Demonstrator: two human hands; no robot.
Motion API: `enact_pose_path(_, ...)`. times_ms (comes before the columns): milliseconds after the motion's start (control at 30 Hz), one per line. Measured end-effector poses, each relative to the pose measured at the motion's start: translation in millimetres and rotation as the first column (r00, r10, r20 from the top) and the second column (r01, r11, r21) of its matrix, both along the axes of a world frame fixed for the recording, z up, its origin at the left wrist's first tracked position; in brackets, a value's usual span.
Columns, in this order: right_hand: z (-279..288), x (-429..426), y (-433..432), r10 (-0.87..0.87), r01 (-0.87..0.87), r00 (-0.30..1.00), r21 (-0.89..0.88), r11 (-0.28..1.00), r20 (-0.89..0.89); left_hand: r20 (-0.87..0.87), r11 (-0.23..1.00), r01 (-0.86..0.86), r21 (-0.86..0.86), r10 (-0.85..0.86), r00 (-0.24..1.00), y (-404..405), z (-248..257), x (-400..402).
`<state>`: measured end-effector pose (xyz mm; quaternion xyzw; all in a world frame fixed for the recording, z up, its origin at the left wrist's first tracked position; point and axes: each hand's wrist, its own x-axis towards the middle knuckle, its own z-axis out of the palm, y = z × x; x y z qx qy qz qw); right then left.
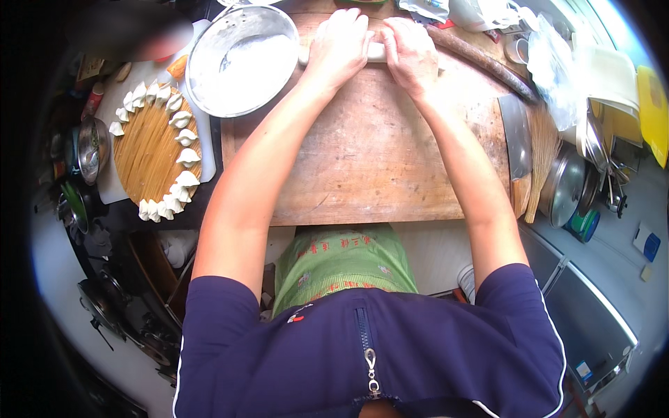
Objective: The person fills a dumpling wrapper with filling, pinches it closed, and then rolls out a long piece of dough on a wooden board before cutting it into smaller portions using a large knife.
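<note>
A white dough roll (376, 53) lies across the far part of a worn wooden board (366, 172). My left hand (342, 44) presses over its left part, fingers pointing away from me. My right hand (411, 52) is wrapped over the right part, thumb towards the other hand. A pale section shows between the hands, and a short end sticks out left of my left hand. Close to my left forearm stands a large metal basin (245, 31) with white powder inside. A long dark wooden rolling pin (481, 60) lies right of my right hand.
Several white dumplings (185, 137) line the edge of a round wooden tray (149, 151) at left. A cleaver (516, 136) and a straw hand brush (542, 151) lie along the board's right edge. Beyond them are a clear plastic bag (554, 73) and a lidded pot (567, 183).
</note>
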<state>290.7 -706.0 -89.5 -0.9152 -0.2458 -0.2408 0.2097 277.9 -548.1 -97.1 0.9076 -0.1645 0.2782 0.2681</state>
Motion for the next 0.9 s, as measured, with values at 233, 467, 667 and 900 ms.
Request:
enact_pose_path(233,-16.3,-11.9,4.9,-0.041,0.032,0.999,-0.268,0.963,-0.030,-0.158,0.971,-0.072,0.226,0.109,0.981,-4.3,-15.4,-18.4)
enact_pose_path(467,20.6,-163.2,-39.6,-0.003,-0.073,0.922,-0.179,0.981,-0.387,-0.526,0.983,0.173,0.068,-0.112,0.843,4.4,35.0,-158.5)
enact_pose_path(667,34.1,-83.8,3.8,-0.088,0.090,0.966,-0.002,0.996,-0.245,-0.297,0.998,-0.059,-0.021,0.050,0.954,-26.9,30.1,-83.4)
enact_pose_path(900,10.3,-128.0,-10.5,-0.248,0.150,0.889,-0.266,0.952,-0.385,-0.503,0.917,0.211,0.339,-0.013,0.864,-11.9,16.2,-142.8)
